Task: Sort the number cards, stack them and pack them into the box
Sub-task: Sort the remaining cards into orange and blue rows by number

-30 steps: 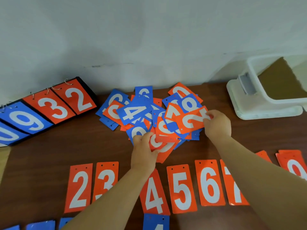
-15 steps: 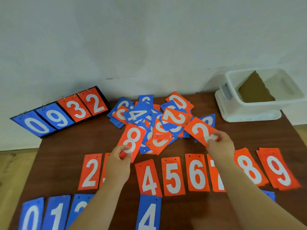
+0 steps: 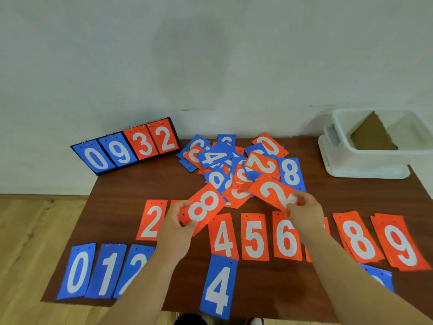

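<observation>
Near edge of desk (image 3: 112, 198): blue row (image 3: 103, 270) begun. Orange row (image 3: 255, 235) next, sorted by digit. My left hand (image 3: 175, 221) pinches orange 8 (image 3: 202, 208), right hand (image 3: 304, 207) pinches orange 2 (image 3: 274, 192), each bound for its stack. Beyond, unsorted pile (image 3: 234, 165); box (image 3: 370, 146) far right.

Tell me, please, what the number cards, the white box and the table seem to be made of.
The number cards look like thin, stiff plastic sheet, matte, with punched holes. The white box is probably moulded plastic: translucent walls, rounded rim. The table is dark wood or wood-look laminate; I cannot tell which.
</observation>
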The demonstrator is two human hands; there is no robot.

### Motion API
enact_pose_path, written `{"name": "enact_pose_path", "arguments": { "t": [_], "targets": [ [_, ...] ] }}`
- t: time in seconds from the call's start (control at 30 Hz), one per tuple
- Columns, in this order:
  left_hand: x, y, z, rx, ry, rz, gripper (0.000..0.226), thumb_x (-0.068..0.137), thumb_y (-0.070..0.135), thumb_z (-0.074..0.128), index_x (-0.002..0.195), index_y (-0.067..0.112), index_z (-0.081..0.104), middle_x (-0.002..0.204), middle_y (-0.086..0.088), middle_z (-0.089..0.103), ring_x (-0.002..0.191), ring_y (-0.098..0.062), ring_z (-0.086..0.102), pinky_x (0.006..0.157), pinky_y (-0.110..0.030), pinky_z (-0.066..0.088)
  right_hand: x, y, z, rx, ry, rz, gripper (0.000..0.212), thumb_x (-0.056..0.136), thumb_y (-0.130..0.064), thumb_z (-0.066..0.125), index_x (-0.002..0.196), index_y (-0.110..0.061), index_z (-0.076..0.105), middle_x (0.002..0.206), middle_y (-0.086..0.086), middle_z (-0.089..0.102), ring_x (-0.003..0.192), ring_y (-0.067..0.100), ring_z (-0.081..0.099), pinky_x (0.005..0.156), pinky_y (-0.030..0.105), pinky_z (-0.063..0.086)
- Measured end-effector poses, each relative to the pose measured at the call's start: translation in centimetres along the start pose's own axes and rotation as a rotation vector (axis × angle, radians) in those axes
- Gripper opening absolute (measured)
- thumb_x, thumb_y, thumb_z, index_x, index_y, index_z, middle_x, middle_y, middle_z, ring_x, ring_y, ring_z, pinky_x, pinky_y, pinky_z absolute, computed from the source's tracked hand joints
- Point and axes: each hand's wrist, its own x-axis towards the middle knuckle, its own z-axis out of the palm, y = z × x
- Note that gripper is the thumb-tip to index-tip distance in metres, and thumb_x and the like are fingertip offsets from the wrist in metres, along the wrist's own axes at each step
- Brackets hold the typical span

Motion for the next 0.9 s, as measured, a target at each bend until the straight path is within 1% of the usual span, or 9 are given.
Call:
{"name": "enact_pose_path", "arguments": {
  "t": [0.13, 0.27, 0.47, 0.53, 0.57, 0.67, 0.7, 0.8, 0.9],
  "targets": [
    [1.0, -1.3, -2.0, -0.053, -0.05, 0.001, 0.052, 0.089, 0.013, 0.076, 0.113, 0.054, 0.055, 0.128, 0.009, 0.062, 0.117, -0.017, 0.063, 0.084, -0.033, 0.062, -4.5, 0.0, 2.5, 0.053, -0.047, -0.007, 0.034, 0.094, -0.013, 0.067, 0.123, -0.03, 0.059, 0.119, -0.001, 0.065, 0.096, 0.018, 0.066, 0.067, 0.032, 0.056],
    [2.5, -3.3, -6.6, -0.047, -0.081, 0.008, 0.049, 0.087, 0.013, 0.077, 0.11, 0.051, 0.058, 0.124, 0.009, 0.067, 0.117, -0.019, 0.065, 0.088, -0.038, 0.062, -8.5, -1.1, 6.1, 0.089, -0.103, -0.022, 0.037, 0.093, -0.016, 0.071, 0.122, -0.035, 0.058, 0.116, -0.007, 0.063, 0.097, 0.016, 0.066, 0.063, 0.027, 0.055],
    [5.0, -8.7, -16.4, 0.058, -0.131, -0.031, 0.039, 0.091, 0.011, 0.07, 0.102, 0.048, 0.062, 0.115, 0.01, 0.07, 0.107, -0.016, 0.069, 0.081, -0.034, 0.063, -13.2, -2.9, 13.1, 0.05, -0.19, -0.065, 0.038, 0.095, -0.018, 0.068, 0.121, -0.045, 0.06, 0.103, -0.012, 0.065, 0.084, 0.013, 0.069, 0.061, 0.029, 0.059],
    [5.4, -10.7, -19.4, 0.064, -0.114, -0.05, 0.03, 0.094, 0.014, 0.067, 0.101, 0.043, 0.063, 0.11, 0.009, 0.071, 0.102, -0.017, 0.07, 0.073, -0.03, 0.063, -14.1, -3.0, 15.7, 0.045, -0.158, -0.08, 0.032, 0.098, -0.019, 0.063, 0.122, -0.04, 0.065, 0.1, -0.007, 0.067, 0.071, 0.013, 0.063, 0.054, 0.027, 0.051],
    [5.5, -11.5, -20.6, 0.065, -0.099, -0.06, 0.025, 0.096, 0.016, 0.066, 0.101, 0.04, 0.063, 0.109, 0.009, 0.07, 0.1, -0.017, 0.07, 0.071, -0.028, 0.062, -14.5, -3.0, 17.0, 0.045, -0.147, -0.083, 0.029, 0.099, -0.02, 0.061, 0.122, -0.036, 0.067, 0.103, -0.005, 0.068, 0.071, 0.012, 0.061, 0.055, 0.027, 0.05],
    [5.7, -13.6, -23.4, 0.038, -0.083, -0.08, 0.016, 0.098, 0.022, 0.065, 0.102, 0.038, 0.063, 0.108, 0.013, 0.068, 0.098, -0.014, 0.069, 0.069, -0.025, 0.061, -16.0, -3.7, 21.3, 0.035, -0.139, -0.06, 0.026, 0.1, -0.019, 0.058, 0.119, -0.029, 0.072, 0.11, -0.006, 0.069, 0.096, 0.019, 0.068, 0.082, 0.039, 0.059],
    [5.7, -14.1, -24.1, 0.039, -0.084, -0.079, 0.017, 0.098, 0.022, 0.065, 0.103, 0.038, 0.063, 0.109, 0.013, 0.068, 0.099, -0.013, 0.068, 0.069, -0.024, 0.061, -16.3, -3.8, 22.9, 0.02, -0.143, -0.055, 0.026, 0.099, -0.017, 0.059, 0.118, -0.028, 0.072, 0.111, -0.006, 0.07, 0.099, 0.022, 0.068, 0.084, 0.039, 0.059],
    [5.6, -15.6, -25.5, 0.005, -0.081, -0.063, 0.025, 0.097, 0.018, 0.065, 0.106, 0.041, 0.06, 0.113, 0.013, 0.067, 0.101, -0.013, 0.068, 0.072, -0.024, 0.061, -17.2, -4.3, 27.3, -0.038, -0.158, -0.074, 0.028, 0.092, -0.012, 0.063, 0.112, -0.03, 0.071, 0.102, -0.007, 0.069, 0.08, 0.014, 0.066, 0.067, 0.03, 0.055],
    [5.5, -16.8, -26.7, -0.031, -0.078, -0.068, 0.03, 0.096, 0.015, 0.066, 0.108, 0.042, 0.057, 0.114, 0.014, 0.066, 0.1, -0.009, 0.068, 0.067, -0.018, 0.059, -17.7, -4.4, 31.0, -0.132, -0.18, -0.054, 0.024, 0.087, -0.016, 0.069, 0.105, -0.032, 0.07, 0.098, -0.008, 0.066, 0.082, 0.014, 0.065, 0.077, 0.039, 0.06]
  ]
}}
